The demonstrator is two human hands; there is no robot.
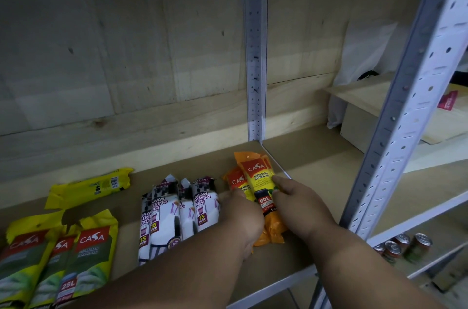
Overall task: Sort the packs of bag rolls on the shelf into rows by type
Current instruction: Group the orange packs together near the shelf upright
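Orange packs (pixel 263 197) lie at the shelf's (pixel 316 172) right end, both hands on them: left hand (pixel 243 217) curled over one, right hand (pixel 298 205) pinching the top pack. White drawstring packs (pixel 174 210) and yellow packs (pixel 63 250) sit leftward; cans (pixel 402 248) stand below.

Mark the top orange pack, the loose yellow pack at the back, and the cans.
top orange pack (pixel 255 169), head view, red label.
loose yellow pack (pixel 101 186), head view, middle.
cans (pixel 419 241), head view, rightmost can's top.
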